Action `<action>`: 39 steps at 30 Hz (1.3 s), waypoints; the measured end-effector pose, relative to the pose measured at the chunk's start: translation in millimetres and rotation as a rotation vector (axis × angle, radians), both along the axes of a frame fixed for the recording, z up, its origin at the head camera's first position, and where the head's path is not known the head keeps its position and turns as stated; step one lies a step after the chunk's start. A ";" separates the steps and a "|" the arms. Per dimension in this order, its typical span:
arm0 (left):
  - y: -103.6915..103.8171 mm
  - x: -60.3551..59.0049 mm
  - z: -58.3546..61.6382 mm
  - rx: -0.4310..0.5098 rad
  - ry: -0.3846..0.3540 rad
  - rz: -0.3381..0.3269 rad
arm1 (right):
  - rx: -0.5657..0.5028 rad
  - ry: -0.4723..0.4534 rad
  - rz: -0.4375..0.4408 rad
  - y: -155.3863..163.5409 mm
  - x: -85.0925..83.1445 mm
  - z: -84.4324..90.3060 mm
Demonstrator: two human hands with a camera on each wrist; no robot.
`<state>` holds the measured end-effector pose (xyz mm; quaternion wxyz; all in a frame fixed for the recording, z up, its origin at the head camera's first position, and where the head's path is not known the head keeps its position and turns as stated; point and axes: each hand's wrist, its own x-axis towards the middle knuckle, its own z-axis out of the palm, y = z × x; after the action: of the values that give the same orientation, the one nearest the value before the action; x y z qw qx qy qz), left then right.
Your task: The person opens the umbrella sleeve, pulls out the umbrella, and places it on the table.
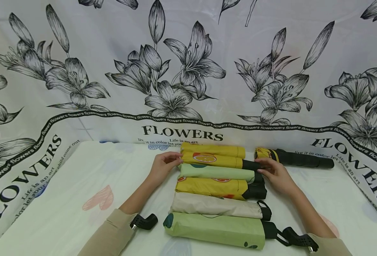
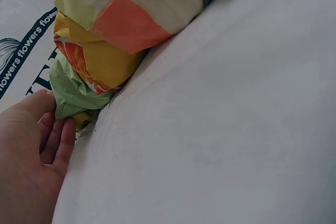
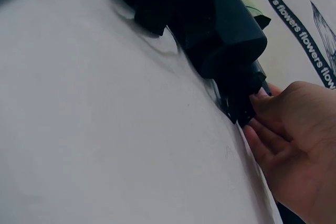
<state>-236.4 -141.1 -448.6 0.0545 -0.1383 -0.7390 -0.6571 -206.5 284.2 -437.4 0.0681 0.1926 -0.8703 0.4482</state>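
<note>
Several folded umbrellas lie side by side in a column. At the far end is a yellow umbrella (image 1: 220, 161) with an orange-slice print and a black handle; whether the plain yellow cloth behind it is separate, I cannot tell. My left hand (image 1: 163, 167) pinches its left end, and my right hand (image 1: 278, 176) pinches the tip of its handle. Nearer lie a pale green umbrella (image 1: 217, 173), another yellow umbrella (image 1: 212, 187), a beige umbrella (image 1: 215, 205) and a larger green umbrella (image 1: 217, 229). The left wrist view shows my left fingers (image 2: 65, 140) beside the pale green cloth.
A yellow-and-black umbrella (image 1: 303, 158) lies at the back right, just beyond my right hand. Behind everything hangs a white flower-printed cloth (image 1: 188, 89). The bed-like surface (image 1: 89, 177) is covered in white fabric with printed hearts.
</note>
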 end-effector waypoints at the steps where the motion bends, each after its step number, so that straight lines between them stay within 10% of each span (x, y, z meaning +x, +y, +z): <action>1: 0.1 0.0 -0.1 -0.001 -0.001 0.006 | -0.008 -0.003 0.003 0.2 0.3 0.1; 11: -8.7 -5.1 -0.3 0.111 -0.091 0.150 | -0.067 -0.058 -0.019 8.3 1.8 -1.7; 19: -1.3 -3.7 -5.1 -0.152 -0.004 0.069 | -0.097 -0.078 -0.021 11.9 -0.1 -6.5; 39: -2.9 -1.2 -0.8 -0.025 0.023 0.085 | -0.077 -0.063 -0.033 12.0 3.0 -3.1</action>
<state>-237.6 -144.0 -449.4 0.0892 -0.1152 -0.7518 -0.6431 -203.6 296.1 -440.4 0.0557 0.1612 -0.8572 0.4859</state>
